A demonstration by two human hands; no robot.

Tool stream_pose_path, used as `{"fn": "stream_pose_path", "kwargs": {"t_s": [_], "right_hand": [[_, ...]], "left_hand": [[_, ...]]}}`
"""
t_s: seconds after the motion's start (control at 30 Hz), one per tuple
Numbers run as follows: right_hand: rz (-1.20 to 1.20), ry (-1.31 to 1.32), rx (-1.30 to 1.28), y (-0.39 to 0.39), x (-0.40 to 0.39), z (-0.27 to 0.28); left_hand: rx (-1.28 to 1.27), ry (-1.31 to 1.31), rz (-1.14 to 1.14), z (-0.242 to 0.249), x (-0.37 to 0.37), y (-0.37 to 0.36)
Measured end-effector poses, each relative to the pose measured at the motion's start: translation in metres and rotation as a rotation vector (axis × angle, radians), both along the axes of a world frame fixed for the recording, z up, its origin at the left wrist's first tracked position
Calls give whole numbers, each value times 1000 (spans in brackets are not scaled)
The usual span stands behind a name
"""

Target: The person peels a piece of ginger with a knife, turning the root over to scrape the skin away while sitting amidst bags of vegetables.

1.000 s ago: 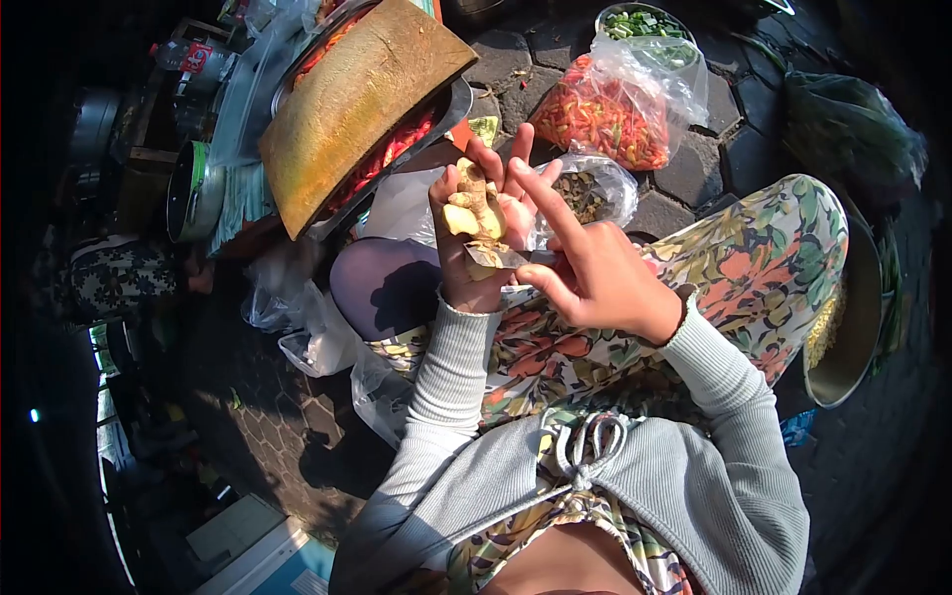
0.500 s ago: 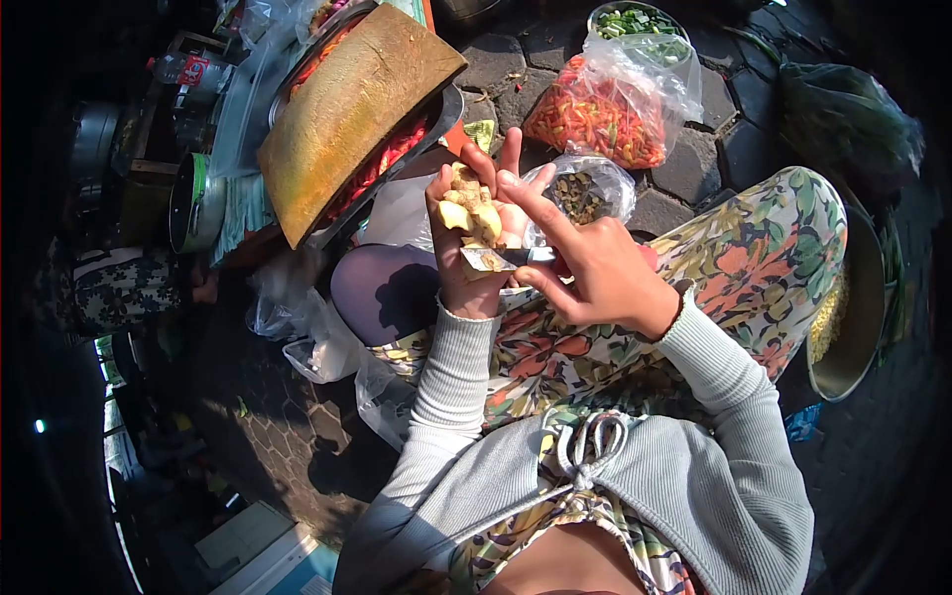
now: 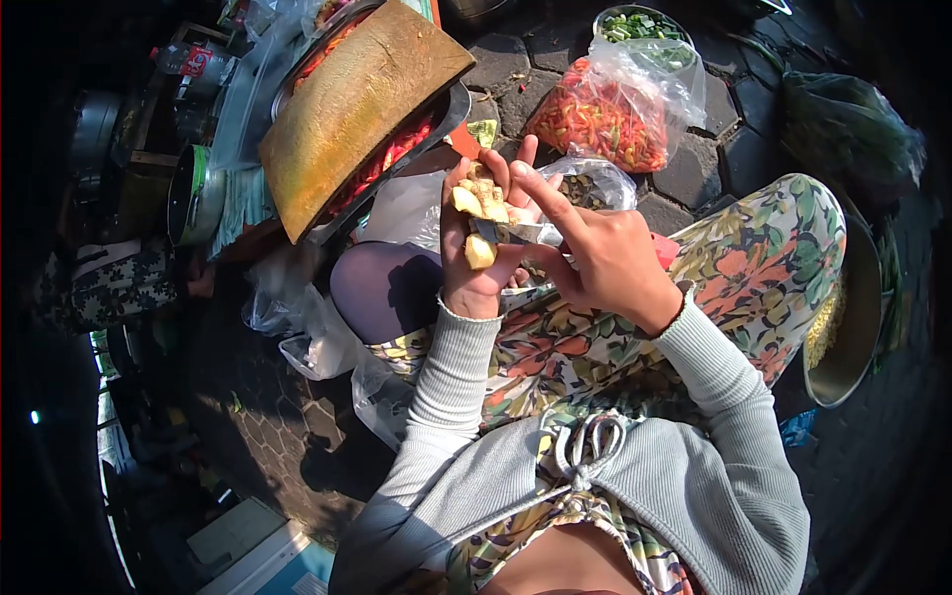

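Pale, knobbly ginger root [image 3: 484, 201] lies in my left hand [image 3: 474, 288], its fingers curled up around it. Just below the root, a yellowish ginger chunk [image 3: 481, 253] sits by the palm, with a cut gap between the two. My right hand [image 3: 617, 260] grips a small knife [image 3: 518, 233], index finger stretched out above it. The blade lies across the left palm, between root and chunk. Most of the knife's handle is hidden by the right hand.
A wooden cutting board [image 3: 362, 109] rests over a basin of red chillies [image 3: 392, 159]. Ahead are a plastic bag of chillies [image 3: 605, 114], a bowl of chopped greens [image 3: 640, 25] and a small bag of dark pieces [image 3: 600, 188]. A metal basin [image 3: 861, 327] stands at right.
The knife has moved up slightly and passed through the ginger; a chunk now sits apart below the blade. The root has tilted in my left hand, and both hands stay close together.
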State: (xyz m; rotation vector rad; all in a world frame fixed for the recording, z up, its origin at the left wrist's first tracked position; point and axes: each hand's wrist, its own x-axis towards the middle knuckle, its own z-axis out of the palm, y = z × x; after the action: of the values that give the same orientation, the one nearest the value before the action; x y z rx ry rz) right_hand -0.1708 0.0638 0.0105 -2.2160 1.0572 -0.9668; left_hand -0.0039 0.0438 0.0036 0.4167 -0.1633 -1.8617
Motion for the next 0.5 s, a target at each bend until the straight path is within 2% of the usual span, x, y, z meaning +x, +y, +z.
{"fn": "stream_pose_path", "kwargs": {"t_s": [0.07,0.1,0.13,0.2,0.23,0.27,0.33,0.37,0.4,0.47,0.5], "right_hand": [[15,0,7,-4,-3,0],[74,-76,96,-7,-5,2],[134,-151,186,-10,-7,2],[162,-225,182,-13,-8,-1],[166,-233,119,-17,-9,-3],[169,-243,56,-18,-10,-4],[142,-205,66,-18,-12,0],[90,-209,66,-18,-12,-1],[37,-212,67,-18,-12,-2],[-1,-222,22,-19,-13,-6],[-24,-254,52,-19,-13,-5]], "left_hand": [[101,53,8,0,2,-3],[56,42,23,-4,5,-4],[90,139,30,-7,11,-5],[64,285,61,-6,10,3],[238,69,201,7,3,1],[237,72,206,5,6,0],[173,-56,12,2,14,-4],[-116,-362,60,-1,10,7],[-115,-357,59,-1,9,6],[-107,-48,17,1,7,2],[-122,-18,11,2,7,2]]}}
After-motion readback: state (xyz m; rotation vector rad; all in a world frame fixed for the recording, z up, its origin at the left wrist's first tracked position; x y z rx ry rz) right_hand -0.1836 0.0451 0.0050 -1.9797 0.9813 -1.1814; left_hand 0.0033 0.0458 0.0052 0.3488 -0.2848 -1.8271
